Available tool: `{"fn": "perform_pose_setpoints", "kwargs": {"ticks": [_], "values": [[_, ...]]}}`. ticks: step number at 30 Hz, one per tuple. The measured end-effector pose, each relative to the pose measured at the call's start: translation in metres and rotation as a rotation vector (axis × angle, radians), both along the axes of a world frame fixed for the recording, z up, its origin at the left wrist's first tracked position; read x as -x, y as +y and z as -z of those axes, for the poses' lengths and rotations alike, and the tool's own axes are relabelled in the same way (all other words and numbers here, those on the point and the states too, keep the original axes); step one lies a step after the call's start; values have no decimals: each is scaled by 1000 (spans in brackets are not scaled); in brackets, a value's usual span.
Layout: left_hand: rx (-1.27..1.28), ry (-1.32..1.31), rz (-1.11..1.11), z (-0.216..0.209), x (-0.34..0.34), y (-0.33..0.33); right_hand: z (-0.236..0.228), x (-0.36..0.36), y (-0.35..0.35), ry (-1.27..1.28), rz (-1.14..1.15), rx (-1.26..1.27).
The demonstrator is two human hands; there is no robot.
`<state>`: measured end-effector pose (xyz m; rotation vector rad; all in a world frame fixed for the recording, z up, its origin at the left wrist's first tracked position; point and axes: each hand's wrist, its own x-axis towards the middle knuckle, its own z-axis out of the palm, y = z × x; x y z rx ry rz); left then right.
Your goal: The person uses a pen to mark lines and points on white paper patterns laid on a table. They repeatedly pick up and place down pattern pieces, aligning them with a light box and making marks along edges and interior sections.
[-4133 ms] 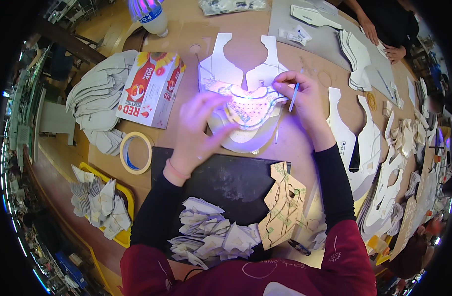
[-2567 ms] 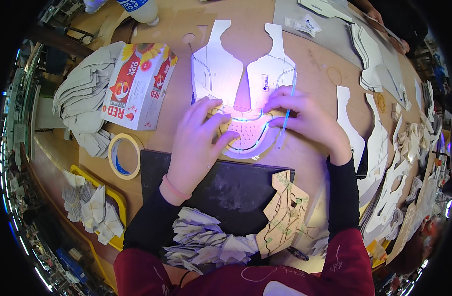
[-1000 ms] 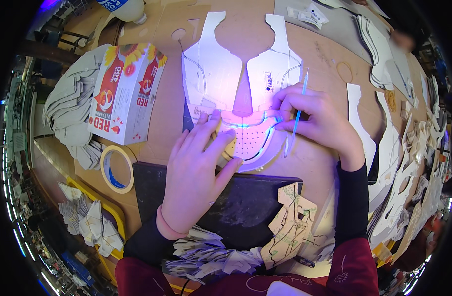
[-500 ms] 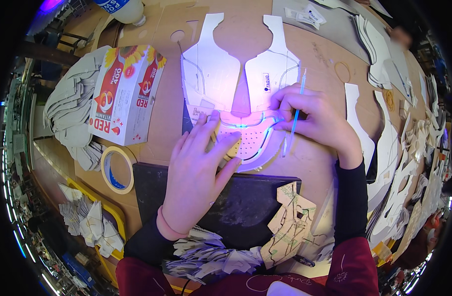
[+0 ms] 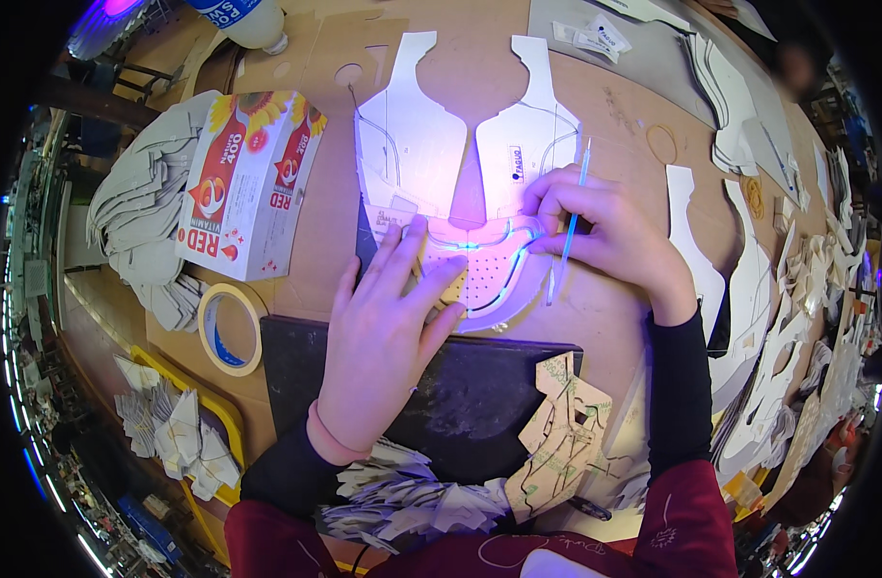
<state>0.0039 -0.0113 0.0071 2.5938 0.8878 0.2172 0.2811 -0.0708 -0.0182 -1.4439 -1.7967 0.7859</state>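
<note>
A cluttered brown desk [image 5: 614,328] carries a white cut-out pattern piece [image 5: 465,159] at its middle, lit violet where the hands meet. The left hand [image 5: 378,332] lies flat with fingers spread, pressing the piece's lower, perforated part. The right hand [image 5: 605,226] curls over the piece's right edge, pinching a thin light-blue pen [image 5: 568,236] that stands nearly upright. A roll of tape [image 5: 231,328] lies just left.

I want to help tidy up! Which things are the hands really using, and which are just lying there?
In use:
left hand pressing the white two-lobed cut-out sheet
right hand holding the thin light-blue pen

Lying about:
red and white carton
yellow tape roll
black mat
tan cardboard template
</note>
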Motion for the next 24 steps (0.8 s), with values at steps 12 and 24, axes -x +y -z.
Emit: {"fn": "perform_pose_setpoints", "kwargs": {"ticks": [12, 24], "values": [[-48, 35, 21, -2, 0, -2, -7, 1, -2, 218, 86, 55], [-91, 24, 5, 3, 1, -4, -7, 94, 19, 338, 313, -14]]}}
